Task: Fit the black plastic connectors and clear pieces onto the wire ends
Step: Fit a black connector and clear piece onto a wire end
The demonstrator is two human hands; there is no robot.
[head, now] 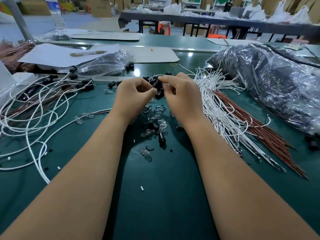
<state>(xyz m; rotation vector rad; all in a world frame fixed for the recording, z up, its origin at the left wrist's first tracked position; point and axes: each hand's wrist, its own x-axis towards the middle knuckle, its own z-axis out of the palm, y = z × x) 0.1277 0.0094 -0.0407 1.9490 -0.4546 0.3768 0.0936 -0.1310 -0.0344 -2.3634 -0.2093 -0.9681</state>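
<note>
Pinching a small black plastic cylinder connector (157,83) with the right hand (181,96), left hand (133,96) curled up against it, over the middle of the green worktop (155,196). Loose little clear glass-like pieces (147,153) scattered just below. Bundle of white and brown wires (230,116) lying toward the right edge.

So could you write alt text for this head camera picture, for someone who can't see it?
Seen from above, a person's left hand and right hand meet over a green table, pinching a black connector between them. Loose clear pieces and more connectors lie below; finished white wires coil at left, bare white and red wires fan out at right.
</note>
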